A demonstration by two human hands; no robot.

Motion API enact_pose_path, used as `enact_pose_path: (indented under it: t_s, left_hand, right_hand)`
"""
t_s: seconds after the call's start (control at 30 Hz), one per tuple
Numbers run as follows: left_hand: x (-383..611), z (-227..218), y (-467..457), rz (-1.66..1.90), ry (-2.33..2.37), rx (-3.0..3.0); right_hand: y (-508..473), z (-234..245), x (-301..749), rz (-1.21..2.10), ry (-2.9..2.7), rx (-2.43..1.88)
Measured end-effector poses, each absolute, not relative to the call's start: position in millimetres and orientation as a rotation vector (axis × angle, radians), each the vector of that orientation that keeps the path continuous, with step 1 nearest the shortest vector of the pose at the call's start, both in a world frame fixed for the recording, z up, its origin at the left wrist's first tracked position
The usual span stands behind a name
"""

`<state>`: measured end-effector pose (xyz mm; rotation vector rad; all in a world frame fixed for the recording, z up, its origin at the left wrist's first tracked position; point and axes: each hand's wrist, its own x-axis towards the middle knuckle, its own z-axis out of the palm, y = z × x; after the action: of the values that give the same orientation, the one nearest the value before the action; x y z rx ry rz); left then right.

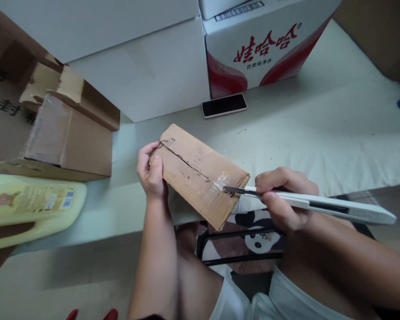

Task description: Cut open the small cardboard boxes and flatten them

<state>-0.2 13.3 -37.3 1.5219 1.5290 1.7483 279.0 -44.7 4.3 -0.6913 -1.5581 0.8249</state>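
Note:
My left hand [152, 171] grips the left end of a small brown cardboard box [190, 171], thumb on top and fingers curled around the edge. The box is tilted over the table's front edge. A dark seam with torn marks runs along its upper face, and clear tape [218, 186] lies near its right end. In my right hand [285, 195] is a white utility knife [323, 205], held between thumb and fingers. Its dark blade is out, and the tip touches the box beside the wrinkled tape.
A phone [224, 106] lies on the pale tablecloth [320, 133] before a white and red carton [263, 53] and a large white box [146, 71]. Brown cardboard boxes [86, 138] and a yellow bottle [53, 200] are at left. Below is a panda-patterned thing [258, 240].

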Motion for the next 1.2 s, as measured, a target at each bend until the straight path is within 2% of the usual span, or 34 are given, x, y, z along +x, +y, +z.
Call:
enact_pose_path:
  t_s: [0.27, 0.63, 0.8, 1.2]
  left_hand:
    - [0.2, -39.3, 13.0, 1.753, 1.507, 1.518]
    - [2.7, -36.0, 13.7, 1.753, 1.466, 1.495]
    - [1.5, -37.5, 12.5, 1.733, 1.493, 1.511]
    - [13.2, -29.0, 15.3, 1.827, 1.43, 1.466]
  right_hand:
    - [-44.2, 6.0, 272.7, 0.8, -1.572, -0.719]
    - [-36.4, 17.6, 267.2, 0.495, -1.927, -0.737]
    - [-35.7, 16.1, 267.8, 0.508, -1.894, -0.591]
    - [-42.3, 19.0, 266.9, 0.516, -1.938, -0.702]
